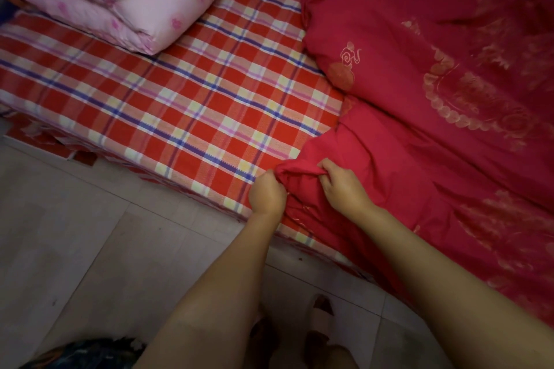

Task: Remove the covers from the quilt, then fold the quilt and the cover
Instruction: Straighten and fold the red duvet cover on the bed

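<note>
Two hands: both clamped on one bunched corner of the red cover [419,93], at the bed's near edge.
Left hand [267,192]: curled into a fist around the gathered cloth, on the side toward the bare plaid sheet [186,99]; fingers [271,177] fully closed on fabric.
Right hand [344,186]: knuckles up, fingers tucked into the same bunch, just beside the left and lying on the cover itself.
Cover from the corner: spread away and rightward across the bed, long axis running off toward the far right; gold pattern facing up.
Quilt inside: not visible; could not tell how much remained within the cover.
Nearer hand: neither clearly; both at the corner, left at its outer tip.
Pink folded bedding [120,0]: well apart from the corner, at the far left.
Likely step: working the corner open or free, judged from the grip.
</note>
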`<state>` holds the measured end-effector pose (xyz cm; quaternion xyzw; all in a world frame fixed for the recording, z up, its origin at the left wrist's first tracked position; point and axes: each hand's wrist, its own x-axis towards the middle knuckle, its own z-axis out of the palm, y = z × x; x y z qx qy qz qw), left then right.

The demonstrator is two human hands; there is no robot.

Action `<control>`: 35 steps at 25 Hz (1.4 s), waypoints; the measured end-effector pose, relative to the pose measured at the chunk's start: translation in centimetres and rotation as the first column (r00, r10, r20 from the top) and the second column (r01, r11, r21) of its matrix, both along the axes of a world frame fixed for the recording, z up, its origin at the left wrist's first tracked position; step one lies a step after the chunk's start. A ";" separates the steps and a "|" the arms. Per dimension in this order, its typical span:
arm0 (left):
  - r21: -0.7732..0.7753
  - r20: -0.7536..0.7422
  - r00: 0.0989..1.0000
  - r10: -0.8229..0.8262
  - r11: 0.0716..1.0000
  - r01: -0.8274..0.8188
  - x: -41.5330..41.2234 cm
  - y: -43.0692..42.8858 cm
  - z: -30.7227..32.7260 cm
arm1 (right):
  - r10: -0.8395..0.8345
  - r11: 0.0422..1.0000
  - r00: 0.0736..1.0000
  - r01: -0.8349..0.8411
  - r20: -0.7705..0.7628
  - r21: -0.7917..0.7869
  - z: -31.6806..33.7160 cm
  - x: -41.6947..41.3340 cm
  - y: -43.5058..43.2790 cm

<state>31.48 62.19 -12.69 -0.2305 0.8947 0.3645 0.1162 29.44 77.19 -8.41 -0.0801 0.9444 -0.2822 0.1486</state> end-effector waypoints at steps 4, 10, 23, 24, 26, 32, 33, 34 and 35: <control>0.139 0.009 0.967 0.254 0.958 -0.252 2.3 -1.6 -0.4 | 0.142 0.990 0.972 -0.139 0.185 -0.030 0.2 0.2 -0.3; 0.215 -0.026 0.959 0.282 0.938 -0.270 3.4 -2.0 1.5 | 0.078 0.971 0.926 0.012 0.368 -0.237 1.3 -1.8 1.2; 0.107 0.009 0.758 0.652 0.753 -0.649 5.0 -1.5 0.2 | 0.579 0.589 0.815 -0.408 -0.013 0.698 3.2 -16.4 5.4; 0.112 0.004 0.761 0.649 0.756 -0.645 4.7 -1.1 0.4 | 0.568 0.604 0.819 -0.348 -0.081 0.717 4.3 -18.3 5.7; 0.115 -0.006 0.745 0.667 0.741 -0.662 3.2 -0.8 0.5 | 0.566 0.635 0.808 -0.301 -0.164 0.711 5.4 -21.2 4.9; 0.164 0.183 0.495 0.850 0.469 -0.868 2.0 -2.0 -2.1 | 0.502 0.778 0.841 -0.338 -0.201 0.530 2.1 -19.7 -0.5; 0.148 0.180 0.518 0.836 0.498 -0.855 2.1 -1.8 -2.3 | 0.512 0.807 0.830 -0.379 -0.220 0.452 1.9 -17.7 -0.8; 0.140 0.151 0.550 0.821 0.533 -0.834 2.1 -1.4 -2.1 | 0.549 0.817 0.803 -0.454 -0.234 0.356 1.9 -15.0 -1.0; 0.145 0.104 0.601 0.793 0.585 -0.798 1.9 -1.0 -1.6 | 0.599 0.797 0.773 -0.550 -0.210 0.251 1.9 -11.9 -1.1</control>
